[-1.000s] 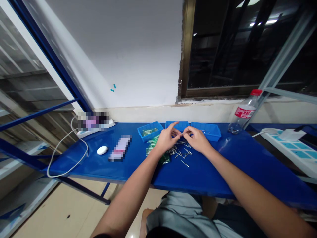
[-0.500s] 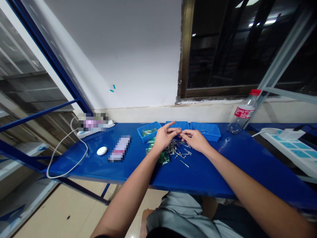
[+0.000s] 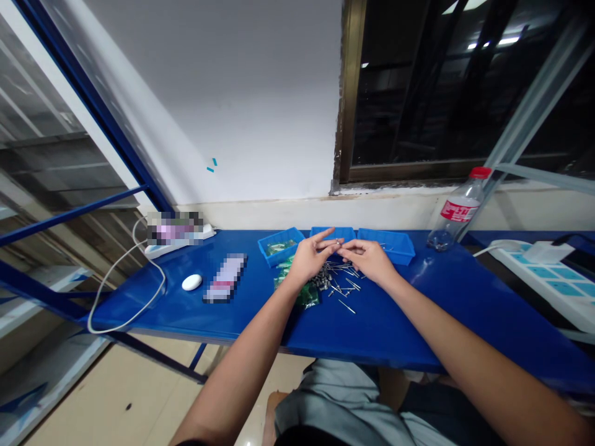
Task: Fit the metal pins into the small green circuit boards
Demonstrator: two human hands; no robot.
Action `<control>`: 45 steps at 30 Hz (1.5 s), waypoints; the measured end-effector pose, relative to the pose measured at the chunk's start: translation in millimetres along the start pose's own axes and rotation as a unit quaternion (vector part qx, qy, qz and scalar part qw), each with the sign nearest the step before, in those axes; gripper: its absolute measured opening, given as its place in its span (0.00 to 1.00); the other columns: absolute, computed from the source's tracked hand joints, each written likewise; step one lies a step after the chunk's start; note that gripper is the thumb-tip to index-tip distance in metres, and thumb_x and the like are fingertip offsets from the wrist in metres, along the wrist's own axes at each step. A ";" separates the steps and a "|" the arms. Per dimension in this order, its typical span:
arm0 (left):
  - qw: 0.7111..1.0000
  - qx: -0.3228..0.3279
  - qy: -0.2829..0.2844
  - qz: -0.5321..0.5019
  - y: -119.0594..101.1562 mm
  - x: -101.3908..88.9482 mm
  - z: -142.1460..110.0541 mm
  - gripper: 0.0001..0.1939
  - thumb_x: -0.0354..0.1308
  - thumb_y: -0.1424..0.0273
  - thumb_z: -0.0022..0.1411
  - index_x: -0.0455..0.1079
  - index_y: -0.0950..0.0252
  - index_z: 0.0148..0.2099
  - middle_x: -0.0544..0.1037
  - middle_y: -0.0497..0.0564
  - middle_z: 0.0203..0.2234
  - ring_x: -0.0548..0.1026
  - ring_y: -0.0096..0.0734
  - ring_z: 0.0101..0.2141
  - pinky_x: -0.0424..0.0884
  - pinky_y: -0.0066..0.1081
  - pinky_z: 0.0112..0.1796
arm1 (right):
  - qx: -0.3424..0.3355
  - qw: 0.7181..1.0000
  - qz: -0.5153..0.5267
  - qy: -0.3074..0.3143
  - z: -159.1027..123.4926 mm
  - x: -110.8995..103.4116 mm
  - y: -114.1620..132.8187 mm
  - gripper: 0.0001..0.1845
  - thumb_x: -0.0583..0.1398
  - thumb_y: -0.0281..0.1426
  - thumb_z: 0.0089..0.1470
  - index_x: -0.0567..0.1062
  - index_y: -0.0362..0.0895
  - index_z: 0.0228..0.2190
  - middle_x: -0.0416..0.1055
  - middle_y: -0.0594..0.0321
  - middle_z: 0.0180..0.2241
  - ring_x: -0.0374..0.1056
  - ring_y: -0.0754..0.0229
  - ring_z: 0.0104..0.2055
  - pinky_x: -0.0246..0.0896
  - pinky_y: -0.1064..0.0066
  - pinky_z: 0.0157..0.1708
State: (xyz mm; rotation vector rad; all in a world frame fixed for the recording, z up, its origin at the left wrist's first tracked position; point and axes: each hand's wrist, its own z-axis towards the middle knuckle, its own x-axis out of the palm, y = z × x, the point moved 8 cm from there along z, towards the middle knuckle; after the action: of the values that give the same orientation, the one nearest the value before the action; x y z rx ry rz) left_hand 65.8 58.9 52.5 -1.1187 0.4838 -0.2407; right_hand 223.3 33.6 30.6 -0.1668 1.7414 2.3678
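My left hand [image 3: 312, 257] and my right hand [image 3: 367, 257] meet fingertip to fingertip above a heap of metal blind rivets [image 3: 337, 275]. Between the fingertips shows a small shiny rivet [image 3: 338, 241], mostly covered, and both hands are closed in a pinch on it. One left finger stretches out past the pinch. Green plastic packets [image 3: 307, 297] lie under and beside my left wrist. Beyond the hands stand three blue bins: the left bin [image 3: 268, 255] with greenish packets, the middle bin [image 3: 344, 231], partly hidden, and the right bin [image 3: 400, 251] with a few thin pins.
On the blue table [image 3: 251, 322], a white oval object [image 3: 191, 282] and a blurred phone-like slab [image 3: 226, 277] lie to the left. A white power strip [image 3: 179, 240] with a cable is behind them. A red-capped bottle [image 3: 458, 214] stands right, near another power strip [image 3: 553, 272].
The fingers have shifted slightly around the pinch, and the shiny piece now shows between them. My left hand has moved a little left; the table items have stayed put.
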 end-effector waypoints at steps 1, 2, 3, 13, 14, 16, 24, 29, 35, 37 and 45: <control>1.000 0.005 0.002 0.006 -1.3 0.4 -0.3 0.31 0.63 0.66 0.69 0.64 0.62 0.71 0.83 0.57 0.51 0.79 0.45 0.56 0.74 0.49 0.60 | 0.001 1.000 0.003 0.001 0.2 0.2 -1.1 0.18 0.69 0.46 0.51 0.82 0.44 0.32 0.78 0.60 0.26 0.67 0.62 0.21 0.57 0.73 0.18; 1.000 0.012 0.003 0.011 -2.8 0.8 -0.8 0.31 0.63 0.65 0.69 0.64 0.61 0.71 0.83 0.57 0.51 0.80 0.45 0.56 0.74 0.49 0.60 | 0.005 1.000 0.008 0.004 0.5 0.8 -2.7 0.18 0.69 0.46 0.51 0.81 0.44 0.32 0.78 0.60 0.26 0.67 0.63 0.21 0.56 0.73 0.18; 1.000 0.019 0.003 0.020 -4.6 0.9 -1.3 0.31 0.63 0.65 0.69 0.64 0.61 0.71 0.83 0.57 0.52 0.80 0.44 0.55 0.75 0.48 0.59 | 0.010 1.000 0.016 0.008 0.8 1.5 -4.6 0.19 0.69 0.47 0.51 0.81 0.43 0.32 0.78 0.60 0.27 0.68 0.63 0.22 0.56 0.73 0.18; 0.938 0.122 0.087 0.313 -21.6 17.9 -10.4 0.21 0.58 0.57 0.71 0.77 0.62 0.59 0.81 0.59 0.54 0.79 0.47 0.55 0.71 0.46 0.59 | 0.151 0.952 0.228 -0.135 -0.1 -24.9 -29.5 0.16 0.71 0.42 0.51 0.79 0.43 0.35 0.76 0.60 0.25 0.69 0.64 0.21 0.54 0.77 0.13; 0.933 0.122 0.101 0.322 -20.0 20.4 -11.2 0.21 0.58 0.56 0.71 0.77 0.62 0.59 0.81 0.59 0.54 0.79 0.47 0.55 0.71 0.45 0.59 | 0.165 0.945 0.239 -0.151 -0.5 -28.5 -33.1 0.15 0.70 0.40 0.51 0.79 0.42 0.34 0.76 0.60 0.24 0.69 0.64 0.20 0.54 0.77 0.13; 0.928 0.119 0.119 0.333 -16.5 23.7 -12.2 0.23 0.59 0.54 0.70 0.77 0.62 0.59 0.82 0.59 0.54 0.79 0.47 0.54 0.71 0.43 0.58 | 0.186 0.936 0.247 -0.170 -0.6 -33.6 -40.2 0.12 0.69 0.38 0.53 0.78 0.42 0.33 0.76 0.58 0.24 0.68 0.63 0.20 0.55 0.76 0.13; 0.921 0.103 0.152 0.345 0.1 26.6 -11.4 0.24 0.68 0.53 0.61 0.81 0.63 0.54 0.83 0.60 0.49 0.81 0.48 0.50 0.72 0.40 0.56 | 0.212 0.933 0.231 -0.175 1.9 -38.1 -52.8 0.13 0.64 0.40 0.58 0.74 0.44 0.30 0.78 0.54 0.24 0.72 0.58 0.20 0.59 0.72 0.12; 0.916 0.100 0.150 0.358 7.7 23.3 -8.4 0.16 0.66 0.63 0.64 0.82 0.61 0.52 0.84 0.57 0.48 0.82 0.45 0.47 0.75 0.38 0.52 | 0.207 0.930 0.248 -0.173 -1.3 -35.5 -45.2 0.16 0.63 0.43 0.61 0.75 0.43 0.30 0.77 0.55 0.24 0.71 0.60 0.20 0.60 0.73 0.14; 0.908 0.091 0.142 0.383 13.1 21.3 -6.3 0.13 0.62 0.73 0.64 0.82 0.62 0.49 0.85 0.55 0.44 0.83 0.41 0.43 0.76 0.34 0.49 | 0.072 0.986 0.133 -0.074 3.2 -17.4 -11.6 0.24 0.68 0.52 0.55 0.77 0.43 0.32 0.76 0.60 0.24 0.69 0.63 0.19 0.54 0.76 0.12; 0.908 0.091 0.144 0.383 12.8 21.9 -6.3 0.13 0.61 0.75 0.63 0.82 0.62 0.48 0.85 0.54 0.43 0.83 0.39 0.42 0.75 0.33 0.48 | 0.058 0.991 0.115 -0.039 3.7 -9.0 -9.9 0.26 0.67 0.54 0.55 0.78 0.43 0.33 0.76 0.60 0.24 0.70 0.63 0.20 0.55 0.76 0.13; 0.930 0.097 0.093 0.341 -0.2 16.7 -5.1 0.15 0.60 0.80 0.61 0.80 0.63 0.49 0.85 0.53 0.41 0.83 0.38 0.41 0.76 0.31 0.46 | -0.009 0.999 -0.029 -0.013 1.9 -7.1 -8.3 0.23 0.62 0.53 0.61 0.78 0.45 0.35 0.79 0.60 0.27 0.72 0.61 0.22 0.62 0.72 0.18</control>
State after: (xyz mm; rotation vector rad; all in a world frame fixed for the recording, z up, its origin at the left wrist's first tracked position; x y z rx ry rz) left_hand 77.9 47.7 46.7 -0.6819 0.9660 0.2157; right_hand 232.1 37.1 24.9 -0.1861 1.6804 2.3349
